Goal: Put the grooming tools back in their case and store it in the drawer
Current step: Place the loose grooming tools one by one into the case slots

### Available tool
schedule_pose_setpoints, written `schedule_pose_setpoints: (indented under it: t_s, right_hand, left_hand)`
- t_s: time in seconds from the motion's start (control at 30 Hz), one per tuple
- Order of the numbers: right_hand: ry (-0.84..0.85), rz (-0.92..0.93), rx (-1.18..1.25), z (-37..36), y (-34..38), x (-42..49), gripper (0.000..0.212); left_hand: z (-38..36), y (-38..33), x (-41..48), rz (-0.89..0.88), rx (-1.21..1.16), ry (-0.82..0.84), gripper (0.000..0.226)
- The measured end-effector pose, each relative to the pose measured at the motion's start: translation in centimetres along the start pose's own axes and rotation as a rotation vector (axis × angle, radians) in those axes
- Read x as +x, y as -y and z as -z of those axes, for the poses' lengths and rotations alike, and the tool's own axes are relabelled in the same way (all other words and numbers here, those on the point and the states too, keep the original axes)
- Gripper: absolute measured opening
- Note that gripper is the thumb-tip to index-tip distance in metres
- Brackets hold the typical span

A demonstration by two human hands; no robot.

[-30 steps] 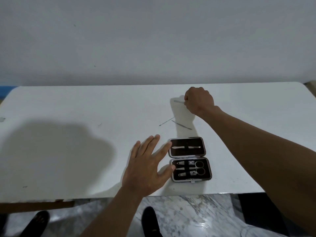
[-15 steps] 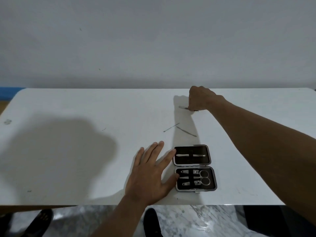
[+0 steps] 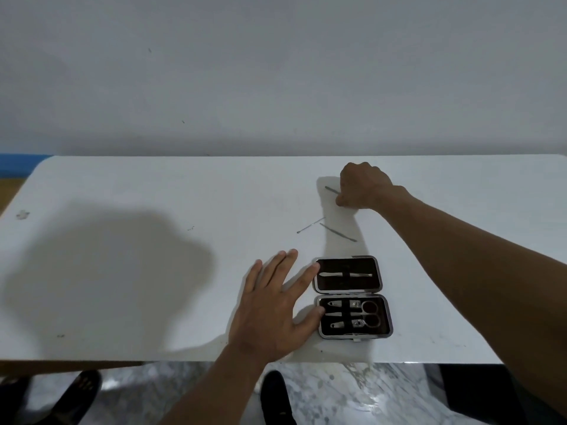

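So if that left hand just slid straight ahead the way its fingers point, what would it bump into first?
Probably the thin metal pick lying loose on the table. The left hand points up and slightly right, passing beside the open case, though its index fingertip already touches the case's edge.

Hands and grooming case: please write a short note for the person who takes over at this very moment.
Left hand: open, fingers spread, lying flat on the white table, fingertips touching the left edge of the open black case with the silver rim.
Right hand: closed on a thin metal tool at the far side of the table.
Two slim metal picks lie loose between that hand and the case.
Done: tweezers in the far half; scissors and clippers in the near half.
Left: bring the held tool and both picks into the case, close it, store it. No drawer is visible.
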State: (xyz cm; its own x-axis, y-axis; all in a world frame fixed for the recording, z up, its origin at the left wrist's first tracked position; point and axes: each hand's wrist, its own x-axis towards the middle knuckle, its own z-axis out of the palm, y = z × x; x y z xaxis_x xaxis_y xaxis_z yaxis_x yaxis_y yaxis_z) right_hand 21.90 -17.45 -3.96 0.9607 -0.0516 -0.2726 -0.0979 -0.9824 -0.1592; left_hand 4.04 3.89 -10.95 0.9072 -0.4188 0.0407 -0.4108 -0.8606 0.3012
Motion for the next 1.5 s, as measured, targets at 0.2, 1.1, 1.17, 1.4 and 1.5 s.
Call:
schedule_pose_setpoints:
  t_s: [0.2, 1.1, 1.17, 1.4, 1.5]
  right_hand:
    - [-0.065, -0.006, 0.247, -1.1, -1.9, -3.1, 0.019]
    - [-0.169, 0.277, 0.203, -4.2, -6.8, -17.2, 0.012]
    - [-0.169, 0.331, 0.134, -4.3, -6.8, -17.4, 0.021]
    - [-0.155, 0.374, 0.1, -4.1, -6.8, -17.6, 0.025]
    - [-0.151, 0.383, 0.09, -4.1, -6.8, -17.6, 0.024]
  left_hand:
    - [0.1, -0.2, 0.0, 0.0, 0.009, -0.011, 0.067]
    - [-0.7, 0.3, 0.0, -0.016, 0.011, -0.055, 0.063]
    - [-0.7, 0.3, 0.0, -0.015, 0.009, -0.056, 0.063]
    - [-0.8, 0.4, 0.2, -0.018, 0.023, -0.056, 0.064]
    - [-0.8, 0.5, 0.2, -0.019, 0.025, -0.049, 0.064]
